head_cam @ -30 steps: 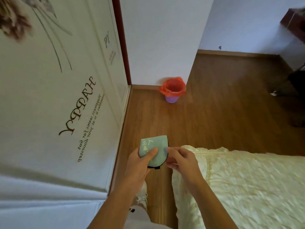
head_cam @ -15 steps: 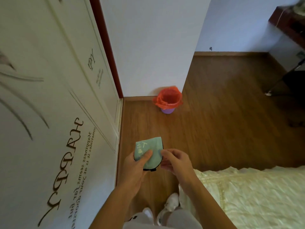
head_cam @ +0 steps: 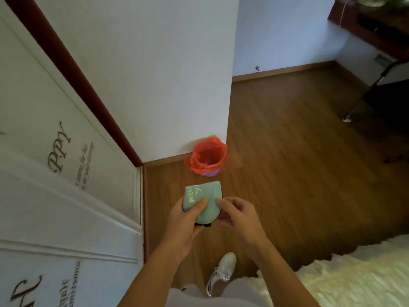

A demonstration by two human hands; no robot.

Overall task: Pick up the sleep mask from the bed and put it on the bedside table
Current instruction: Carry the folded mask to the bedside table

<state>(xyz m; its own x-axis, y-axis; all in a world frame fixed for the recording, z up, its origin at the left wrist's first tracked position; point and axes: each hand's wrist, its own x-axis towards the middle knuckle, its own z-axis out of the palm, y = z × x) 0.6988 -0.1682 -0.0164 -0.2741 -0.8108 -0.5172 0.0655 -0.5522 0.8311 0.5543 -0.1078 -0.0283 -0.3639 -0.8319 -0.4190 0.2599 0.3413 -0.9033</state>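
Note:
The sleep mask (head_cam: 204,197) is pale green with light lettering and a black edge, folded, and held up over the wooden floor. My left hand (head_cam: 188,220) grips its lower left part, thumb pressed on the front. My right hand (head_cam: 238,214) pinches its right edge with thumb and fingers. The bed (head_cam: 354,278) with its cream quilted cover lies at the lower right, away from the mask. No bedside table shows in this view.
A small bin with a red bag (head_cam: 207,157) stands by the white wall corner just ahead. White wardrobe doors with lettering (head_cam: 62,173) run along the left. A dark red shelf (head_cam: 374,25) and a black chair (head_cam: 385,100) are at the upper right. My white shoe (head_cam: 222,271) is below.
The view has shifted away from the bed, which now shows only at the lower right. Both hands keep hold of the mask, now closer to the red bin.

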